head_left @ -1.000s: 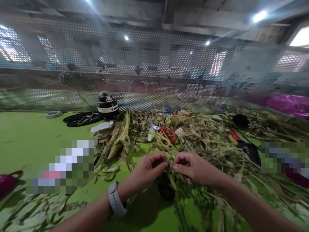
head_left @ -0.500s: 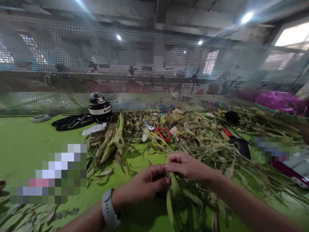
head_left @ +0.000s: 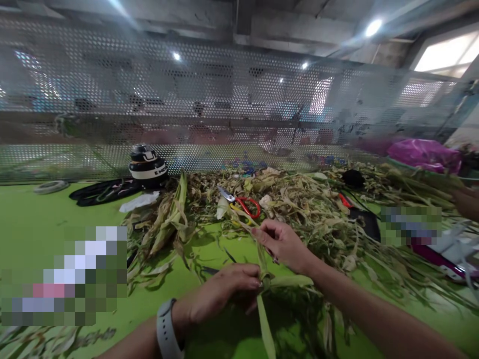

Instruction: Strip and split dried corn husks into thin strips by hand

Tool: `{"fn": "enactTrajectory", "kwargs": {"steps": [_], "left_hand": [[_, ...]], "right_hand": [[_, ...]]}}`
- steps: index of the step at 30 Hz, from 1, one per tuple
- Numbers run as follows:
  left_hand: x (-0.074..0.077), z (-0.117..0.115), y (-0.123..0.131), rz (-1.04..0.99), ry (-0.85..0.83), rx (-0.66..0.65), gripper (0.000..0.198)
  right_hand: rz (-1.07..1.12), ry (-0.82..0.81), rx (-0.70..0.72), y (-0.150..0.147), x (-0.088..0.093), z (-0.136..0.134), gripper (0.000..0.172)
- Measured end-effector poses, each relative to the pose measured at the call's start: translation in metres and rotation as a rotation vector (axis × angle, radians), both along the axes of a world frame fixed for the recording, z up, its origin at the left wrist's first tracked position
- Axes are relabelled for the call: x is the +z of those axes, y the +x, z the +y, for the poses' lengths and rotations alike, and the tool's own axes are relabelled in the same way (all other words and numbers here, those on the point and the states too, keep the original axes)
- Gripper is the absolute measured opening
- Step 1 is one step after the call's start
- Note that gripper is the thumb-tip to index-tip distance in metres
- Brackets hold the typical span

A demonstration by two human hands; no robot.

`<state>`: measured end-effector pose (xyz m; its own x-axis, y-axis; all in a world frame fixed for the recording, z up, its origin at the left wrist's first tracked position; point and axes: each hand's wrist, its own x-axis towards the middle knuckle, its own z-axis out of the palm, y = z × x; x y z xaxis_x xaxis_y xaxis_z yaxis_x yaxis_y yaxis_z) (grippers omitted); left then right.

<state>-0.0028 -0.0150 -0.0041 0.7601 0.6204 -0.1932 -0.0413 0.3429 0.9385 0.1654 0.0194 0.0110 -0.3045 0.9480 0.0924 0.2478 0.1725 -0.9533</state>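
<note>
Long green-yellow leaf strips, like corn husk, meet in a small woven knot (head_left: pixel 266 280) low in the middle of the view. My left hand (head_left: pixel 237 284), with a pale watch band (head_left: pixel 167 326) on its wrist, pinches the knot from the left. Above it, my right hand (head_left: pixel 279 242) is closed on the upper end of a husk strip (head_left: pixel 261 257) that runs down to the knot. One strip sticks out to the right, another hangs down. Beyond my hands, red-handled scissors (head_left: pixel 241 202) rest on the dry leaf heap.
A heap of dried leaves (head_left: pixel 299 199) covers the green table (head_left: pixel 93 214) at the back and right. Leaf stalks (head_left: pixel 174 214) and a black-and-white bottle (head_left: pixel 147 168) stand at left. A perforated metal screen (head_left: pixel 224 89) closes off the back. Another person's hand (head_left: pixel 466 202) shows at far right.
My right hand has moved up and away from my left, drawing a strip upward from the knot. The knot and its side strip now show more clearly. The view has shifted slightly.
</note>
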Motion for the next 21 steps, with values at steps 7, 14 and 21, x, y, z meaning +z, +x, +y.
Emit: {"fn": "enactTrajectory", "kwargs": {"steps": [7, 14, 21], "left_hand": [[0.002, 0.001, 0.005, 0.032, 0.099, 0.205, 0.033], [-0.001, 0.012, 0.001, 0.077, 0.194, 0.349, 0.035], [-0.001, 0.011, 0.002, 0.110, 0.257, 0.266, 0.038]], "right_hand": [[0.138, -0.182, -0.099, 0.003, 0.000, 0.004, 0.052], [0.035, -0.149, 0.021, 0.004, 0.001, -0.002, 0.056], [0.061, -0.178, -0.118, 0.008, -0.003, 0.008, 0.053]]}}
